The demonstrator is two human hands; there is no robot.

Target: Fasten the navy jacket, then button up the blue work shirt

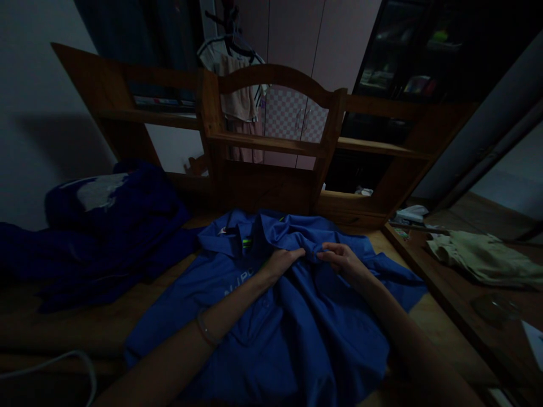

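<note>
A blue collared shirt [297,316] lies spread on a wooden bed platform [85,322], collar toward the headboard. My left hand [282,261] rests on the shirt just below the collar, fingers curled into a fold of the cloth. My right hand [339,257] sits close beside it, fingers pinched on the same bunched fabric near the shoulder. The two hands almost touch. A thin band circles my left wrist.
A pile of dark blue clothes [110,226] lies at the left. The wooden headboard [271,141] with shelves stands behind. A pale green garment [483,257] rests on the floor at the right. A white cable [63,362] curves at lower left.
</note>
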